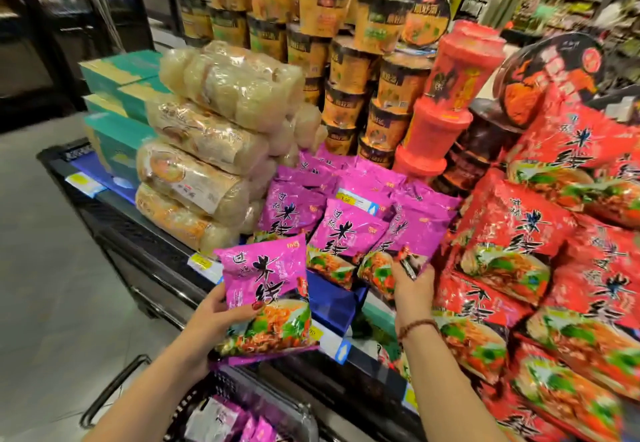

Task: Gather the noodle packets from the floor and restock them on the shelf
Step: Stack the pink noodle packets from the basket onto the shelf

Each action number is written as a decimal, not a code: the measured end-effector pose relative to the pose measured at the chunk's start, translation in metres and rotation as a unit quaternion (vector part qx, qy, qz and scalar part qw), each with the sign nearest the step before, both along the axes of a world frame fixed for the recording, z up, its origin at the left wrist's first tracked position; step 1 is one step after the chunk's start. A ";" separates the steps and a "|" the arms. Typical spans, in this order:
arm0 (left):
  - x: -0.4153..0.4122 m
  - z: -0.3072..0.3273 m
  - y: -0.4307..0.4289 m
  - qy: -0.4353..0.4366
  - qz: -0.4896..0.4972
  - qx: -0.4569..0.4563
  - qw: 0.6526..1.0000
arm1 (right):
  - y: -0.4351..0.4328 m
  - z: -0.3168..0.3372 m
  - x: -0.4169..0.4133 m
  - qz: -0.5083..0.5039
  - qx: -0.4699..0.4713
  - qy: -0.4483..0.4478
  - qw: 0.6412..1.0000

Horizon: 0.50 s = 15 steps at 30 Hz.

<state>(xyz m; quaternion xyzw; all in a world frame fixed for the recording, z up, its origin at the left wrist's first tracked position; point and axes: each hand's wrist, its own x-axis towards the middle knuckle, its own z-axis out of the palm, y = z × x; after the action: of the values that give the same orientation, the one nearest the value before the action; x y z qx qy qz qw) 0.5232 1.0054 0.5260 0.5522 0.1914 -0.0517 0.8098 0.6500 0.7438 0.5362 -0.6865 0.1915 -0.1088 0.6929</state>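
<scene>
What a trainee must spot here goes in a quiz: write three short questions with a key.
1. True or false: the left hand holds a purple noodle packet clear of the shelf.
2. The right hand grips a purple packet that lies: A) on the shelf, B) on a trolley, C) on a counter.
3. Name the colour of the noodle packets stacked right of the purple ones.
Key: 1 true; 2 A; 3 red.
</scene>
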 end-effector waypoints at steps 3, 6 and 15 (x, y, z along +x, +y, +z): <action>0.016 -0.001 -0.002 0.012 0.014 -0.007 1.000 | -0.003 -0.015 0.024 0.001 -0.020 0.043 0.999; 0.031 0.000 -0.005 0.011 0.024 -0.011 1.000 | -0.013 -0.032 0.046 0.032 -0.034 0.094 0.994; 0.055 -0.009 -0.007 0.024 0.041 0.013 0.999 | 0.004 -0.047 0.052 -0.016 -0.431 0.007 0.902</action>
<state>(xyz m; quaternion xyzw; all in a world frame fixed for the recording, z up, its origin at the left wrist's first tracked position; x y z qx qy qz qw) 0.5781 0.9986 0.5171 0.5534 0.2336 -0.0288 0.7989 0.7017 0.7475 0.4890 -0.9158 0.1421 -0.1870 0.3257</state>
